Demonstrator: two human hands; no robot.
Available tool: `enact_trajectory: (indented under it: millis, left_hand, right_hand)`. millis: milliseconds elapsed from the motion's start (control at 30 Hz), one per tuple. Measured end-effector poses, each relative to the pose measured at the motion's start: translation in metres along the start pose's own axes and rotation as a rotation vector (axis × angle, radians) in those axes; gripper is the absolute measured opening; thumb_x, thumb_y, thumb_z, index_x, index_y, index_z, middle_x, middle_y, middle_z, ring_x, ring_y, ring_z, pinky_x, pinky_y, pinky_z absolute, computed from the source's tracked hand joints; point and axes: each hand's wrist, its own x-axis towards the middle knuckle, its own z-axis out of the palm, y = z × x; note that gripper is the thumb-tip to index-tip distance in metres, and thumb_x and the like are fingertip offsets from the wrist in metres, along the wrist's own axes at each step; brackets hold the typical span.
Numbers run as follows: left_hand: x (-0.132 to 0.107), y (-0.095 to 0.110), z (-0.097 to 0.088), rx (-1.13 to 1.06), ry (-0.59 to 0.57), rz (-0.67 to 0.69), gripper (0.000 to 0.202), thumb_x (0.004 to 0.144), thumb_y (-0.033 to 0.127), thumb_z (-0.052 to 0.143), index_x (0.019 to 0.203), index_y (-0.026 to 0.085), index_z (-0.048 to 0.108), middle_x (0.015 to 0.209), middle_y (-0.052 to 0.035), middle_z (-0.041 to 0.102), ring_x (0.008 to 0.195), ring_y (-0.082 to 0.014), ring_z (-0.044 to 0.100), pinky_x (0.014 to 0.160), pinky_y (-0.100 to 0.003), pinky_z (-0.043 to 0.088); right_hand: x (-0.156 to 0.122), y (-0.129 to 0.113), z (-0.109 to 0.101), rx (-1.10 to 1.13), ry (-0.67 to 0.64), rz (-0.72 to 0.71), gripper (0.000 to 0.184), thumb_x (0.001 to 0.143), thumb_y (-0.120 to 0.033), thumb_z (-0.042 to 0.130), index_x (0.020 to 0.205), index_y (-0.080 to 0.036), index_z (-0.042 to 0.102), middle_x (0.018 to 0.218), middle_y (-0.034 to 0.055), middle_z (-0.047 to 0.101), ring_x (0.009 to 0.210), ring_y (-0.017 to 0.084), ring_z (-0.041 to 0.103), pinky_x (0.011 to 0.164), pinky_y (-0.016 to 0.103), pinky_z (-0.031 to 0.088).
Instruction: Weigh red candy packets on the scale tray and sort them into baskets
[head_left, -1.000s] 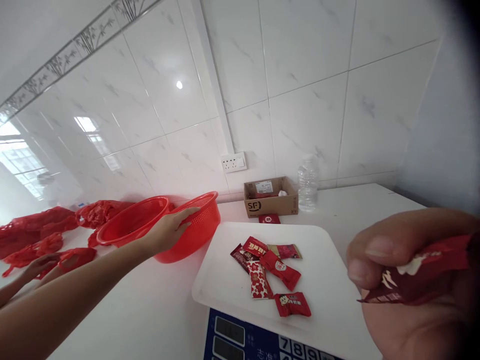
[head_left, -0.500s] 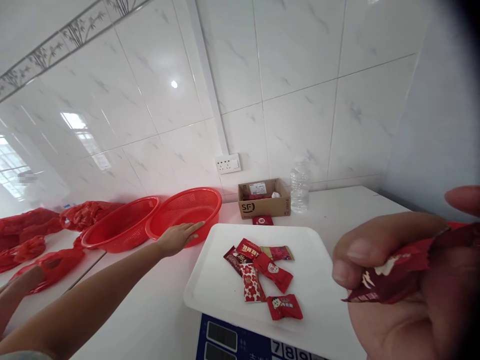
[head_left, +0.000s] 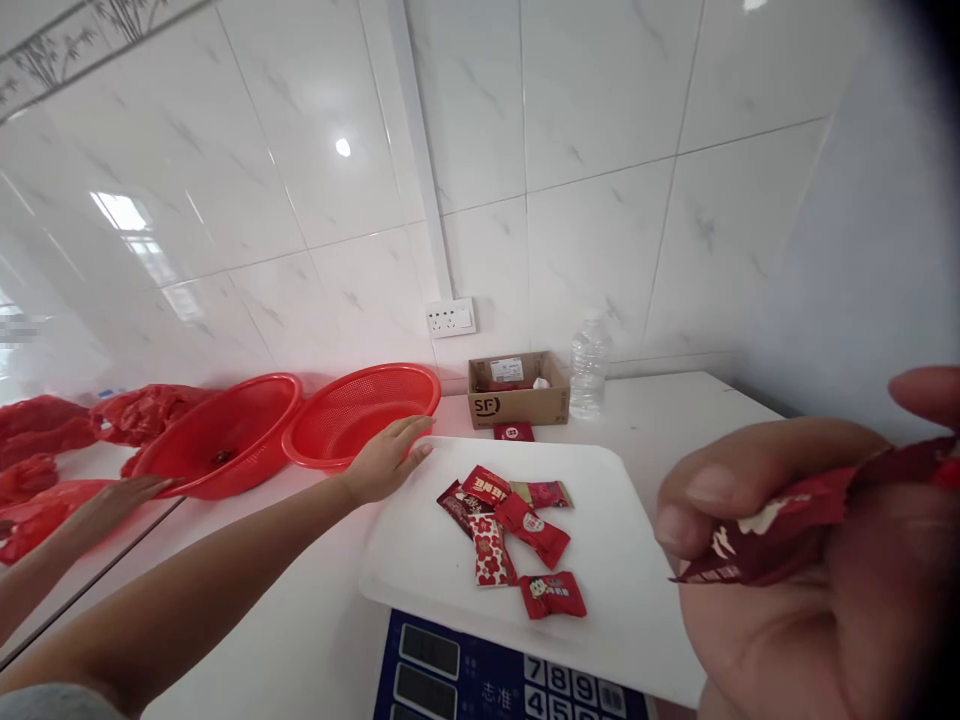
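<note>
Close to the camera on the right, my right hand (head_left: 787, 560) is closed around a dark red wrapped candy (head_left: 772, 545); other red wrappers beside it are partly hidden. My left hand (head_left: 390, 460) is stretched out with fingers extended, over the near rim of a red perforated basket (head_left: 322, 452) and beside the white tray (head_left: 420, 580). I cannot tell whether it touches either. On the tray lie several wrapped candies: a flower-patterned packet (head_left: 491, 550), a red packet (head_left: 534, 530), and a separate red candy (head_left: 553, 595) nearer me.
Below the tray is a blue scale panel (head_left: 480, 685) with number keys. Behind stand a cardboard box (head_left: 517, 407) and a clear bottle (head_left: 590, 370). Another person's hand (head_left: 139, 490) is at a second red basket (head_left: 255, 450), with a small dark item inside. Red bags (head_left: 41, 430) lie left.
The view has shifted slightly. My left hand has moved right, towards the tray. The other person's hand has moved from a red bag to the left basket, where a dark item now shows.
</note>
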Motion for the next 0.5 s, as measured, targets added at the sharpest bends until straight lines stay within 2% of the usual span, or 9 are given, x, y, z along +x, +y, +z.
enact_trajectory:
  millis: [100,167,233,300,400,500]
  left_hand:
    - [-0.004,0.039,0.001,-0.085,-0.065,0.149,0.051,0.093,0.048,0.033,0.135,0.019,0.039,0.139,-0.0099,0.045,0.128,-0.0197,0.041,0.106,-0.034,0.034]
    - [-0.007,0.062,0.003,-0.159,-0.137,0.291,0.058,0.09,0.052,0.038,0.137,0.017,0.036,0.141,-0.0133,0.041,0.131,-0.0227,0.035,0.108,-0.038,0.031]
    - [-0.008,0.079,0.008,-0.212,-0.197,0.391,0.07,0.085,0.058,0.044,0.139,0.015,0.032,0.143,-0.0168,0.038,0.134,-0.0274,0.03,0.11,-0.044,0.026]
    - [-0.008,0.087,0.013,-0.221,-0.246,0.425,0.08,0.08,0.064,0.048,0.141,0.015,0.029,0.144,-0.0177,0.035,0.135,-0.0318,0.027,0.111,-0.05,0.02]
    - [-0.004,0.088,0.02,-0.195,-0.295,0.405,0.088,0.076,0.069,0.048,0.143,0.018,0.024,0.147,-0.0168,0.031,0.136,-0.0353,0.023,0.11,-0.058,0.013]
    - [-0.002,0.083,0.022,-0.193,-0.287,0.354,0.088,0.076,0.071,0.044,0.144,0.019,0.021,0.149,-0.0156,0.027,0.138,-0.0346,0.018,0.11,-0.058,0.01]
  right_hand:
    - [-0.001,-0.007,0.009,-0.02,0.069,-0.092,0.011,0.084,-0.036,0.059,0.09,-0.045,0.058,0.073,-0.0037,0.056,0.05,0.014,0.047,0.036,0.033,0.026]
    - [0.0,-0.009,0.011,0.019,0.041,-0.12,0.014,0.085,-0.035,0.058,0.093,-0.045,0.057,0.082,-0.004,0.057,0.052,0.013,0.048,0.036,0.033,0.026]
    - [0.001,-0.009,0.01,0.068,-0.045,-0.114,0.017,0.084,-0.034,0.059,0.096,-0.046,0.056,0.09,-0.0042,0.057,0.052,0.012,0.048,0.034,0.031,0.026]
    - [0.002,-0.008,0.008,0.084,-0.056,-0.11,0.022,0.084,-0.033,0.06,0.099,-0.048,0.054,0.094,-0.0047,0.057,0.053,0.012,0.049,0.034,0.029,0.026]
    - [0.003,-0.006,0.004,0.082,-0.036,-0.073,0.028,0.083,-0.031,0.061,0.102,-0.05,0.053,0.094,-0.0058,0.057,0.055,0.011,0.051,0.035,0.028,0.028]
    - [0.004,-0.006,0.003,0.11,-0.052,-0.032,0.029,0.082,-0.033,0.062,0.103,-0.051,0.052,0.095,-0.0067,0.057,0.053,0.01,0.05,0.033,0.027,0.028]
